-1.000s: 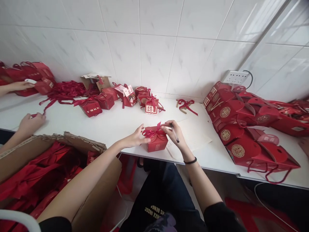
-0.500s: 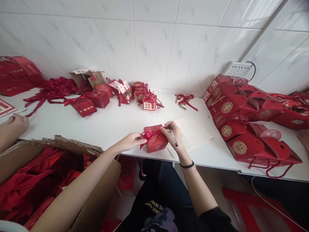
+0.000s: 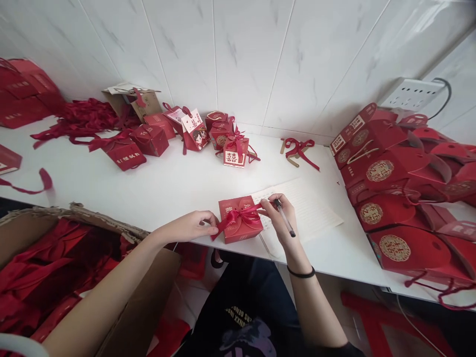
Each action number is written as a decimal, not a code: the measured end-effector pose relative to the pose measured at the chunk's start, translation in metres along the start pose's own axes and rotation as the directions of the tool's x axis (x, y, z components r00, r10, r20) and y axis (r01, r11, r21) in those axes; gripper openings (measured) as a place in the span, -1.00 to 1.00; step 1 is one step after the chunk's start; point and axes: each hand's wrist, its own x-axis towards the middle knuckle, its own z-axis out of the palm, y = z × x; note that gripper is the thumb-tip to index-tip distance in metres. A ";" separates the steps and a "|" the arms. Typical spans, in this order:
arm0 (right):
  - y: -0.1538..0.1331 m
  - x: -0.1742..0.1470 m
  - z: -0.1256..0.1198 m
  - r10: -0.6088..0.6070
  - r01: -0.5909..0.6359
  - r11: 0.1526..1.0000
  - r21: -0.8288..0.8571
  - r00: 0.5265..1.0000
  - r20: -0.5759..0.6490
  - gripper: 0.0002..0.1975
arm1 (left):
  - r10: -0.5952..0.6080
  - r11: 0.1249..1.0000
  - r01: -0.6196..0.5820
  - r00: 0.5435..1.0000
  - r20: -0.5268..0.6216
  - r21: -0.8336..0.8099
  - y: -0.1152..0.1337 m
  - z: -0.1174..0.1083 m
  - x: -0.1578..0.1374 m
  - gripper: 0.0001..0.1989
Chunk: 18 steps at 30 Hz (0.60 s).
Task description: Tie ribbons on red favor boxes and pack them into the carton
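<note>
A small red gift box [image 3: 241, 232] sits near the front edge of the white table, with a shiny red ribbon [image 3: 243, 216] tied in a bow on its top. At the box's left, my left hand [image 3: 193, 225] is closed, pinching one ribbon end. My right hand [image 3: 280, 213] pinches the other end at the right between thumb and fingertips. Tucked in that same hand is a black-capped clear pen [image 3: 284, 218], pointing down toward the wrist. Partly under the box and right hand lies a sheet of lined paper [image 3: 316, 213] with handwriting.
A cardboard carton [image 3: 148, 292] of red ribbons and boxes stands at the left. Finished-looking small boxes [image 3: 152, 140] and a ribbon heap [image 3: 87, 116] line the wall. Larger red boxes [image 3: 405, 213] are stacked at right, below a power strip [image 3: 411, 94].
Both hands have drawn apart, pulling the ribbon ends outward, and the bow looks wider. The camera view has shifted. Another person's hand at the far left has left the view.
</note>
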 end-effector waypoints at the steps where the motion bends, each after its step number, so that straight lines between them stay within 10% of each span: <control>1: -0.001 -0.001 -0.003 -0.032 0.030 0.994 -0.107 0.999 -0.015 -0.65 | -0.003 1.000 0.004 0.998 -0.062 0.010 0.001 0.001 -0.001 -0.69; 5: -0.006 -0.015 -0.017 -0.232 0.179 0.899 -0.400 0.969 -0.088 -0.67 | 0.097 0.983 -0.029 0.922 -0.376 0.183 0.014 0.011 -0.006 -0.56; 11: -0.009 -0.031 -0.022 -0.316 0.401 0.845 -0.353 0.908 0.276 -0.67 | 0.340 0.918 -0.223 0.870 -0.357 0.329 0.033 0.027 -0.002 -0.83; 18: -0.005 -0.026 -0.011 -0.222 0.264 0.942 -0.208 0.953 0.205 -0.76 | 0.241 0.970 -0.211 0.888 -0.391 0.118 0.027 0.022 0.004 -0.77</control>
